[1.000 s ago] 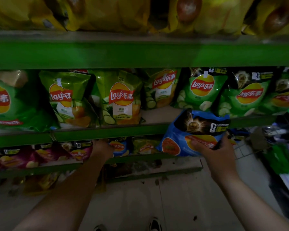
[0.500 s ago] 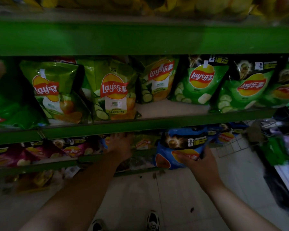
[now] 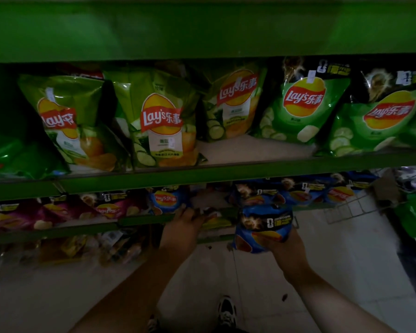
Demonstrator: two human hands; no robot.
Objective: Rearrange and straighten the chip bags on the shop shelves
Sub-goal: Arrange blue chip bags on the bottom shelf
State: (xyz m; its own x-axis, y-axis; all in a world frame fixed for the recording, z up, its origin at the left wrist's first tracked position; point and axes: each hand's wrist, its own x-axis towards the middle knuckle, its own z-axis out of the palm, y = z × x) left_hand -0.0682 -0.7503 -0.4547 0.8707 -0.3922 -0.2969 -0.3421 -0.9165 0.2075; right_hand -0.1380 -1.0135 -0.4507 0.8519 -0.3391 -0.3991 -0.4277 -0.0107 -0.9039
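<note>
The fingers of the right hand [image 3: 289,251] are wrapped round the bottom of a blue chip bag [image 3: 262,224], thumb across its front. They hold it upright just in front of the lower shelf's green rail [image 3: 142,221] with the label toward the aisle, presumably so it can go in facing out. The left hand [image 3: 181,228] lies over that rail. Its fingers [image 3: 190,213] reach into a bare gap in the row, between one blue bag [image 3: 166,200] on the left and more blue bags [image 3: 298,195] on the right. Whether they grasp anything I cannot tell in this dim light; I judge that hand is there to clear the slot for the held bag. Further left on that shelf stand purple bags [image 3: 58,212]. On the shelf above, green bags [image 3: 161,121] lean at odd angles — those look due for straightening.
</note>
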